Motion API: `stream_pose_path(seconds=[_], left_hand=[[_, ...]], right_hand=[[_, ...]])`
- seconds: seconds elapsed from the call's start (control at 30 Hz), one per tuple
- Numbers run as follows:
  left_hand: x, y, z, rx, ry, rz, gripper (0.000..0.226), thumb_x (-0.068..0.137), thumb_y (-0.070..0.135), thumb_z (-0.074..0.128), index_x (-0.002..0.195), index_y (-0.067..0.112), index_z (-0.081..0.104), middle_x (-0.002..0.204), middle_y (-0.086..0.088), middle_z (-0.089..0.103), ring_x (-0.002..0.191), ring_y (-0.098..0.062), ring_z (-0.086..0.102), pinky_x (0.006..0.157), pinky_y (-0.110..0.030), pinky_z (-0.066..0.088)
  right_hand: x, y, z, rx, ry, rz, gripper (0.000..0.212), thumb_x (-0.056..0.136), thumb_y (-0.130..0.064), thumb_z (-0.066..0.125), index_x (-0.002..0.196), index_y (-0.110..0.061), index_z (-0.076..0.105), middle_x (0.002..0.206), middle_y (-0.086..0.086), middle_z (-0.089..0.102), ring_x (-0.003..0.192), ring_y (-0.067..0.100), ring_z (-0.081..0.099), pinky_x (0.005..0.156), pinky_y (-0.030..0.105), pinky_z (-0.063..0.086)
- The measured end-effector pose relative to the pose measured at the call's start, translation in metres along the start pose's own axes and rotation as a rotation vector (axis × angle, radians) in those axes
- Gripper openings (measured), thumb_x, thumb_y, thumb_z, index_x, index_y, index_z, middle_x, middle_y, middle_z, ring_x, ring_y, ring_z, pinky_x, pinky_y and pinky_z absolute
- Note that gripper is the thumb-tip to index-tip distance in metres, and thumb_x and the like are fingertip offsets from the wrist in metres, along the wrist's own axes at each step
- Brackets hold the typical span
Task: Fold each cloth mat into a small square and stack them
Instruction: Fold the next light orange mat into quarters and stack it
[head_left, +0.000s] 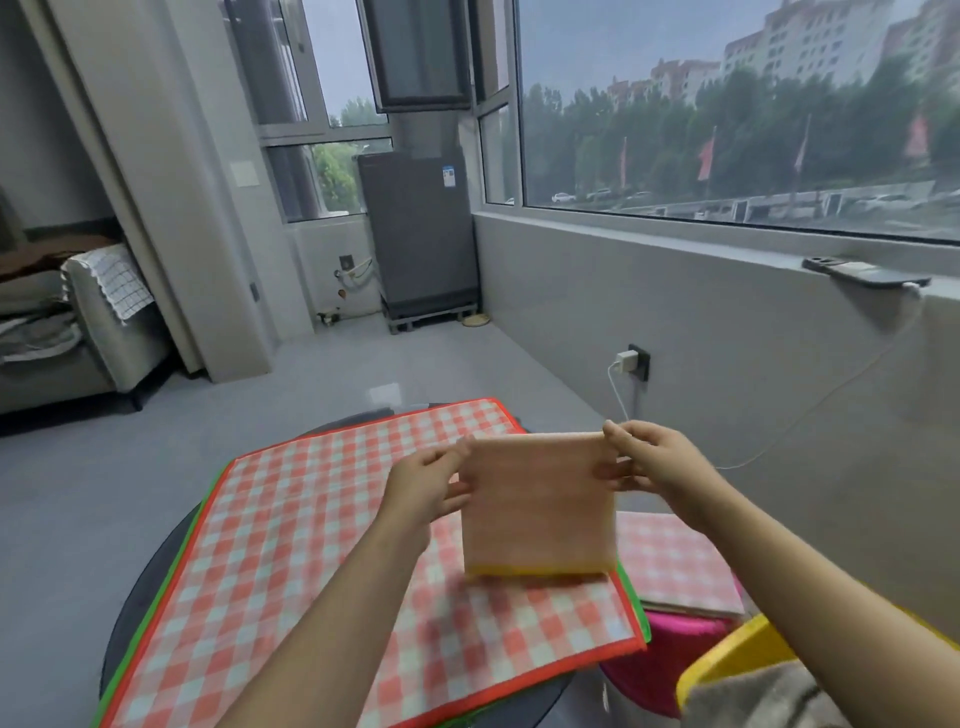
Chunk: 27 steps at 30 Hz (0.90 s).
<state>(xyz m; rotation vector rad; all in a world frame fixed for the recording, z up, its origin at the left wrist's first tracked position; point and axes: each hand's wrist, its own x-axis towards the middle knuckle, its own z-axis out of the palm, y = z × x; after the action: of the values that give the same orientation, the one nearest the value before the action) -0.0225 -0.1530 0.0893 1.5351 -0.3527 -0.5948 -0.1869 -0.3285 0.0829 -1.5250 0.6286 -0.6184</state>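
Note:
A folded cloth mat (537, 504), plain pinkish on the side facing me with a yellow border along its bottom edge, hangs upright in front of me. My left hand (428, 488) pinches its upper left corner and my right hand (652, 462) pinches its upper right corner. Beneath it several unfolded red-and-white checked mats (311, 530) lie flat, stacked on a dark round table (140, 597); the top one has a red border and a green border shows below. A folded checked mat (675, 561) rests to the right on a pink stool (670, 654).
A yellow-rimmed object (737, 654) with grey cloth sits at the bottom right. A white charger (626, 359) and cable hang on the grey wall under the window. A phone (862, 273) lies on the sill. A grey sofa (88, 332) stands at the left, grey floor between.

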Motion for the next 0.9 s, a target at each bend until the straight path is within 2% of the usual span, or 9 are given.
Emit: stream_pose_path(seconds=[0.13,0.27,0.4,0.5,0.57,0.63,0.67,0.77,0.9], left_hand=[[0.01,0.011,0.058,-0.071,-0.045,0.063,0.02,0.081,0.026,0.072,0.08,0.007,0.067,0.085,-0.007,0.066,0.086,-0.025,0.067,0.07,-0.028,0.059],[0.022,0.0,0.121,-0.098,-0.11,0.071,0.024,0.081,0.024,0.073,0.07,0.003,0.066,0.076,-0.009,0.061,0.073,-0.018,0.061,0.078,-0.03,0.057],[0.037,-0.033,0.178,-0.055,-0.16,0.042,0.02,0.08,0.024,0.073,0.07,0.008,0.068,0.071,-0.004,0.063,0.075,-0.021,0.062,0.088,-0.035,0.052],[0.053,-0.067,0.213,-0.002,-0.151,0.023,0.014,0.079,0.024,0.074,0.082,0.01,0.072,0.082,-0.002,0.07,0.086,-0.022,0.065,0.088,-0.032,0.051],[0.063,-0.09,0.233,0.055,-0.114,0.003,0.021,0.08,0.019,0.073,0.098,0.007,0.071,0.096,-0.005,0.07,0.091,-0.019,0.063,0.084,-0.028,0.048],[0.07,-0.108,0.249,0.134,-0.075,0.004,0.031,0.082,0.015,0.07,0.111,0.005,0.066,0.109,-0.008,0.068,0.098,-0.02,0.062,0.089,-0.029,0.047],[0.074,-0.115,0.256,0.172,-0.064,0.016,0.035,0.083,0.013,0.069,0.116,0.004,0.064,0.115,-0.009,0.066,0.104,-0.022,0.061,0.095,-0.032,0.046],[0.085,-0.134,0.271,0.29,-0.042,0.051,0.041,0.087,0.008,0.061,0.127,0.004,0.056,0.13,-0.009,0.058,0.121,-0.024,0.053,0.106,-0.036,0.039],[0.101,-0.167,0.282,0.417,0.009,0.137,0.042,0.091,0.0,0.046,0.133,0.005,0.049,0.143,-0.01,0.041,0.13,-0.024,0.042,0.109,-0.031,0.031]], right_hand=[[0.011,-0.003,-0.048,0.043,0.082,-0.028,0.031,0.091,-0.027,0.056,0.091,0.003,0.063,0.082,0.014,0.061,0.077,0.027,0.066,0.079,0.036,0.056],[0.018,0.009,-0.1,0.018,0.185,-0.046,0.029,0.089,-0.027,0.059,0.085,0.0,0.069,0.081,0.012,0.066,0.075,0.02,0.066,0.071,0.025,0.057],[0.021,0.039,-0.15,0.005,0.234,0.003,0.019,0.084,-0.021,0.066,0.085,-0.003,0.072,0.086,0.013,0.07,0.083,0.021,0.066,0.09,0.036,0.053],[0.022,0.067,-0.176,-0.084,0.252,0.035,0.01,0.081,-0.016,0.07,0.09,-0.012,0.073,0.095,0.01,0.072,0.091,0.02,0.066,0.092,0.034,0.051],[0.026,0.087,-0.187,-0.179,0.276,0.053,0.015,0.081,-0.015,0.071,0.096,-0.015,0.072,0.101,0.006,0.07,0.092,0.013,0.064,0.082,0.019,0.05],[0.034,0.106,-0.195,-0.271,0.297,0.051,0.023,0.082,-0.013,0.07,0.105,-0.011,0.07,0.111,0.001,0.063,0.09,0.005,0.06,0.072,0.008,0.045],[0.039,0.116,-0.198,-0.321,0.301,0.046,0.027,0.083,-0.013,0.069,0.11,-0.01,0.068,0.118,0.0,0.058,0.092,0.005,0.058,0.074,0.007,0.043],[0.055,0.146,-0.202,-0.409,0.303,0.046,0.036,0.084,-0.013,0.067,0.12,-0.009,0.063,0.137,0.005,0.044,0.11,0.017,0.056,0.089,0.021,0.04],[0.074,0.19,-0.194,-0.453,0.311,0.025,0.04,0.085,-0.011,0.065,0.125,-0.013,0.058,0.14,0.006,0.04,0.132,0.018,0.041,0.095,0.021,0.036]])
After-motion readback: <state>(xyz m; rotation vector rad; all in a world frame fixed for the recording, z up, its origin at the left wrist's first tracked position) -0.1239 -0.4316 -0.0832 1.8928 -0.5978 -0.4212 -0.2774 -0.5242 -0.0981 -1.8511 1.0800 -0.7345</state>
